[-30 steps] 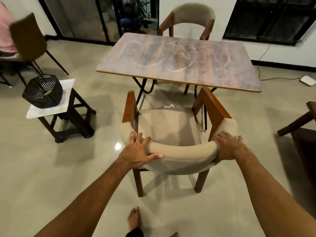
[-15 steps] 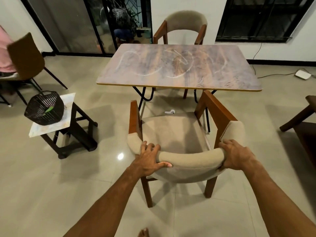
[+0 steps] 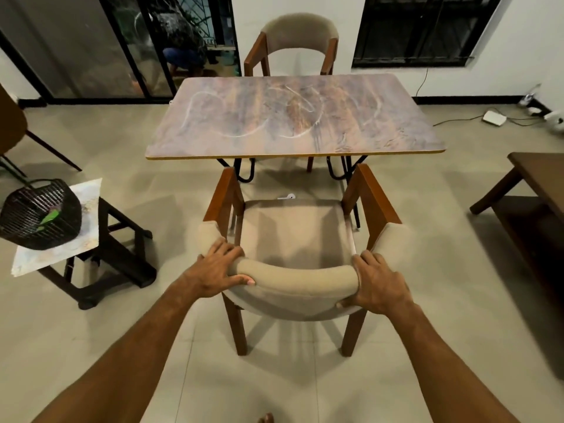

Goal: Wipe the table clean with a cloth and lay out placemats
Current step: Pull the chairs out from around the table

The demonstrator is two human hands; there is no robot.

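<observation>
The brown-grey table [image 3: 381, 132] stands ahead, its top marked with pale curved smears. A wooden chair with beige padding [image 3: 296, 227] stands between me and the table, facing it. My left hand [image 3: 215, 271] grips the left end of its padded backrest. My right hand [image 3: 377, 283] grips the right end. No cloth or placemat shows clearly; a black mesh basket [image 3: 36, 215] at the left holds something green.
The basket sits on a small stool with a marbled top [image 3: 82, 203] at the left. A second padded chair [image 3: 297, 41] stands behind the table. A dark wooden bench [image 3: 537, 190] is at the right. A small white object [image 3: 287, 196] lies on the floor under the table.
The chair now stands straight behind the table and slightly closer to its edge. My view has shifted so the table appears centred. Both hands keep their grip on the backrest.
</observation>
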